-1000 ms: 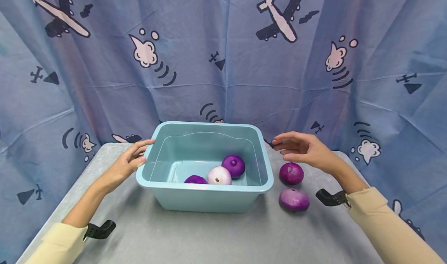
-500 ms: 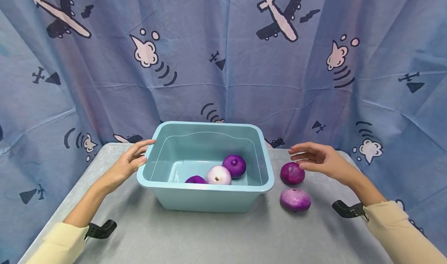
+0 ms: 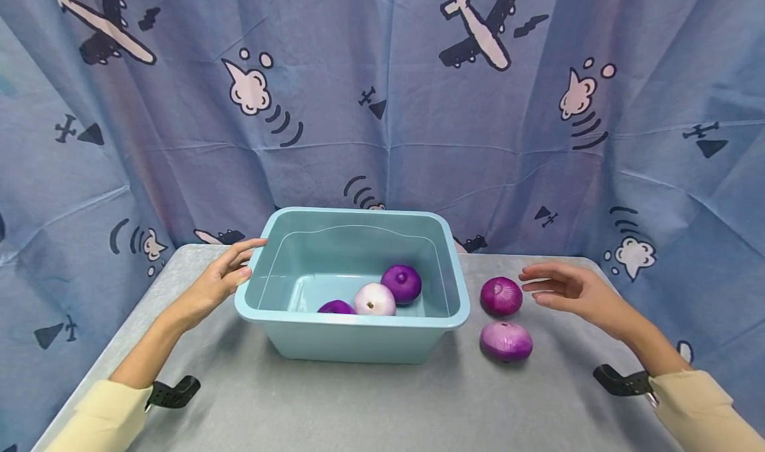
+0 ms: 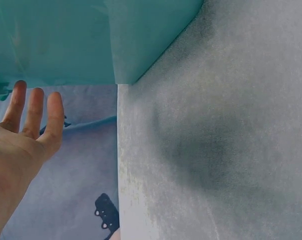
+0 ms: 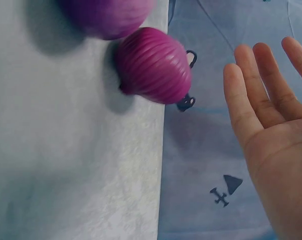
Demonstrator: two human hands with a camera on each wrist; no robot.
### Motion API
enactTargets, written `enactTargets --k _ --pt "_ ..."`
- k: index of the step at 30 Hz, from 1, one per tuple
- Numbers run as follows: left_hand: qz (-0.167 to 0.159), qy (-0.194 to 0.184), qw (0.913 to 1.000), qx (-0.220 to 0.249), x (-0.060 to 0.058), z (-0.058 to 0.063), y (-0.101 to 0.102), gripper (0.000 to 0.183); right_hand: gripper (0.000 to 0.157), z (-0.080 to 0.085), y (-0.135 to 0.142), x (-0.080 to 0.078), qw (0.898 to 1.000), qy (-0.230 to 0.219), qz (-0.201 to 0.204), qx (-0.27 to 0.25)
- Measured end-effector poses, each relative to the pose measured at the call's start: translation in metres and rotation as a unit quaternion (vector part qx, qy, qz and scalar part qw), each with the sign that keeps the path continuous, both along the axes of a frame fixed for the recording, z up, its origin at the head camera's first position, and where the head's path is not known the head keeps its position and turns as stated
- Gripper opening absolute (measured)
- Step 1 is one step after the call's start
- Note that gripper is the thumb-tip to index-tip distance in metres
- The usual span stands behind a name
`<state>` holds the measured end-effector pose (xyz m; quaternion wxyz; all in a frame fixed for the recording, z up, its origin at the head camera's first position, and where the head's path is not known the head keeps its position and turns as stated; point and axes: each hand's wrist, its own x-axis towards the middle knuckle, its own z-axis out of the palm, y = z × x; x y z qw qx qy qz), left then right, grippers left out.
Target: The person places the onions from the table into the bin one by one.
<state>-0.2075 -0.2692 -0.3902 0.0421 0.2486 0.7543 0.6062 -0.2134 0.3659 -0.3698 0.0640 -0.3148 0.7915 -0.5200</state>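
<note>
A light blue plastic bin (image 3: 358,338) stands on the table. Inside it lie a pale onion (image 3: 374,299), a round purple onion (image 3: 402,284) and another purple one (image 3: 337,307), mostly hidden by the front wall. My left hand (image 3: 218,281) is at the bin's left rim, its fingers (image 4: 34,107) extended toward the wall; whether they press it I cannot tell. Right of the bin sit a dark magenta onion (image 3: 501,297) and, in front of it, a lighter purple onion (image 3: 506,342). My right hand (image 3: 574,293) hovers just right of the magenta onion, fingers loose, holding nothing.
The grey table (image 3: 370,405) ends at a back edge just behind the bin. A blue curtain (image 3: 335,107) with airplane prints hangs behind and at both sides. Black straps with camera mounts sit at both wrists.
My right hand has moved right and a little toward me, from beside the bin, past the magenta onion, to its right side. My left hand, the bin and the onions stay in place.
</note>
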Motion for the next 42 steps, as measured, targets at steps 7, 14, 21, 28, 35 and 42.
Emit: enactTargets --k 7,14,21,28,35,42 --pt "0.001 0.000 1.0000 -0.003 0.001 0.001 0.000 0.051 0.041 -0.011 0.011 0.006 0.999 -0.014 -0.040 0.014" --pt "0.000 -0.001 1.0000 -0.004 0.001 0.000 -0.001 0.051 0.041 -0.018 0.015 0.013 0.998 -0.022 -0.060 0.028" --pt "0.002 -0.004 1.0000 -0.004 0.000 -0.002 -0.002 0.051 0.042 -0.032 0.023 0.016 0.998 -0.034 -0.048 0.025" --pt "0.002 -0.007 1.0000 -0.003 0.000 -0.002 -0.001 0.051 0.049 -0.046 0.029 0.018 0.998 -0.045 -0.045 0.019" --pt "0.000 -0.009 1.0000 -0.002 0.000 -0.003 -0.002 0.051 0.058 -0.053 0.020 0.026 0.999 -0.031 0.010 -0.017" --pt "-0.002 -0.011 0.9999 0.001 -0.001 -0.003 -0.002 0.051 0.066 -0.058 0.009 0.036 1.000 -0.022 -0.006 0.002"
